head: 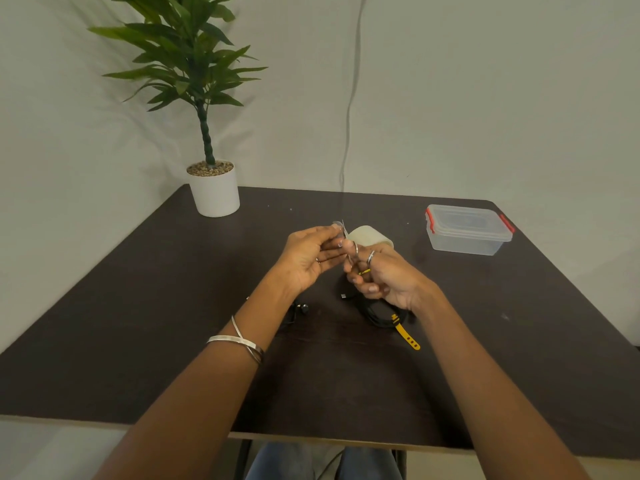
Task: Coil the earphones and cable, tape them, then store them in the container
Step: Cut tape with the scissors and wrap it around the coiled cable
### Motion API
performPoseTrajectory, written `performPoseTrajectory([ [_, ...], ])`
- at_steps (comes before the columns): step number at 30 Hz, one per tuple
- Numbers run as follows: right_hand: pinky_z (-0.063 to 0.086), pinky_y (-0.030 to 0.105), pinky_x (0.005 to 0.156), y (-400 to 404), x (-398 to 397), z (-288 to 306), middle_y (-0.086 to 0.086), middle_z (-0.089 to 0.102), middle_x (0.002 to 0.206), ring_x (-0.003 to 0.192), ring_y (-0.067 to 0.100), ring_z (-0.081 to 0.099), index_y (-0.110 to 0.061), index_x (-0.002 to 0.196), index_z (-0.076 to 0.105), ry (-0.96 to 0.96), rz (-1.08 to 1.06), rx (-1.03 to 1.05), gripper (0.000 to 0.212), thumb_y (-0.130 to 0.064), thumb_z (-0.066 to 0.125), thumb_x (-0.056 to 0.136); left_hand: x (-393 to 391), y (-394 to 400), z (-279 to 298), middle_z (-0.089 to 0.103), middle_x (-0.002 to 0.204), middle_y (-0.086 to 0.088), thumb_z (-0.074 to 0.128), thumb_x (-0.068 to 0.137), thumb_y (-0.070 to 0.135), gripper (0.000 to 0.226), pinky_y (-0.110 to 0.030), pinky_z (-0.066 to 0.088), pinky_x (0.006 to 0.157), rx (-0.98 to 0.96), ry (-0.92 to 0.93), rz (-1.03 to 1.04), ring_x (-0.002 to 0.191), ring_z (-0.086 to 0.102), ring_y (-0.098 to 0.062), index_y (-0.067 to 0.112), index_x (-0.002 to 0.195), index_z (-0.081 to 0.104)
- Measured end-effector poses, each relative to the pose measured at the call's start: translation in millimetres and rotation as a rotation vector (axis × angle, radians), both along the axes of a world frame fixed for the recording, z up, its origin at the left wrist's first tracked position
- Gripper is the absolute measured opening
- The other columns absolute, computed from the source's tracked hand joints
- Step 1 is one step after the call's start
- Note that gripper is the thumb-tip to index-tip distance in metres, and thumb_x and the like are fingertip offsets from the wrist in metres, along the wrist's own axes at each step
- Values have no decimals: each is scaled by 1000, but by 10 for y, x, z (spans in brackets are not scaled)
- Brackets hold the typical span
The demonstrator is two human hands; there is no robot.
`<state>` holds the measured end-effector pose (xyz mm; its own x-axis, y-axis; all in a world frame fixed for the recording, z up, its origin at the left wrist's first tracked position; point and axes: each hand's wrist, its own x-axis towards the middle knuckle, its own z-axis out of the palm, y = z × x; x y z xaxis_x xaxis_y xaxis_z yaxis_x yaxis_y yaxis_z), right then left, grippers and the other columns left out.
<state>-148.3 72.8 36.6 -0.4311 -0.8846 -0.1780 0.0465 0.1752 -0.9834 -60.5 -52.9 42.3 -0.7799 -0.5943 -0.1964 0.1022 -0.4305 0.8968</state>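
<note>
My left hand [306, 259] pinches the end of a clear tape strip [337, 225] above the table's middle. My right hand [384, 277] is closed on a small pair of scissors [352, 258], whose thin blades point up at the strip. The pale tape roll [372, 235] sits right behind my right fingers; whether it rests on the table is hidden. A coiled black cable [379, 317] with a yellow strap [408, 337] lies on the table under my right wrist. The black earphones [301, 309] lie beside my left forearm, partly hidden. The clear container [467, 230] with red clips stands shut at the far right.
A potted plant in a white pot [214, 192] stands at the table's far left corner. A thin cord [349, 109] hangs down the wall behind. The dark table [138, 323] has its front edge close to my body.
</note>
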Motion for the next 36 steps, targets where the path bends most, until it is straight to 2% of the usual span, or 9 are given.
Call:
performPoseTrajectory([
  [6, 14, 15, 36, 10, -2, -33, 4, 39, 56, 35, 8, 27, -10, 72, 56, -18, -4, -37, 40, -44, 58, 91, -6, -25, -33, 66, 66, -6, 66, 88, 11, 6, -33, 60, 68, 10, 2, -19, 60, 67, -16, 7, 84, 69],
  [10, 15, 14, 37, -4, -12, -16, 5, 40, 54, 35, 10, 26, -10, 74, 58, -42, 0, -14, 44, -52, 60, 86, -9, -27, -24, 67, 67, -7, 64, 89, 11, 8, -29, 58, 62, -3, -1, -36, 62, 68, -16, 8, 83, 69],
  [16, 12, 18, 40, -22, -32, -4, 3, 33, 49, 34, 11, 19, -11, 73, 57, -44, -8, 38, 46, -54, 57, 88, 4, -46, -30, 69, 68, -8, 63, 89, 9, 7, -29, 59, 65, -1, -4, -54, 66, 69, -17, 6, 85, 68],
  [23, 17, 12, 35, -27, 29, -26, 0, 26, 45, 28, 7, 23, -8, 67, 52, -78, -58, -61, 40, -39, 58, 91, 1, -56, -49, 65, 74, -12, 64, 89, 9, 6, -31, 60, 65, 23, -1, -59, 69, 67, -20, 5, 86, 68],
  [27, 19, 12, 33, -34, 61, -33, 0, 28, 45, 28, 8, 24, -8, 69, 51, -128, -73, -76, 39, -38, 59, 91, 6, -54, -71, 65, 75, -11, 64, 89, 8, 5, -30, 59, 62, 41, 1, -51, 69, 68, -19, 6, 89, 68],
  [32, 15, 14, 36, 23, 99, 58, 3, 32, 46, 29, 9, 25, -7, 75, 55, -210, 20, -107, 47, -53, 54, 84, 3, -63, -67, 65, 67, -8, 61, 90, 9, 7, -29, 56, 56, 64, 22, -56, 62, 67, -17, 5, 92, 67],
  [34, 12, 16, 38, 111, 112, 160, 5, 38, 49, 30, 10, 30, -6, 76, 60, -192, 52, -173, 44, -45, 50, 92, -5, -62, -71, 65, 67, -8, 61, 91, 9, 6, -31, 58, 59, 72, 33, -56, 61, 68, -19, 5, 91, 65],
  [36, 12, 17, 37, 258, 90, 268, 7, 48, 55, 35, 13, 38, -7, 74, 63, -68, -83, -203, 38, -32, 47, 97, -18, -58, -80, 64, 67, -11, 61, 91, 8, 5, -36, 61, 66, 98, 52, -53, 66, 70, -23, 4, 90, 64],
])
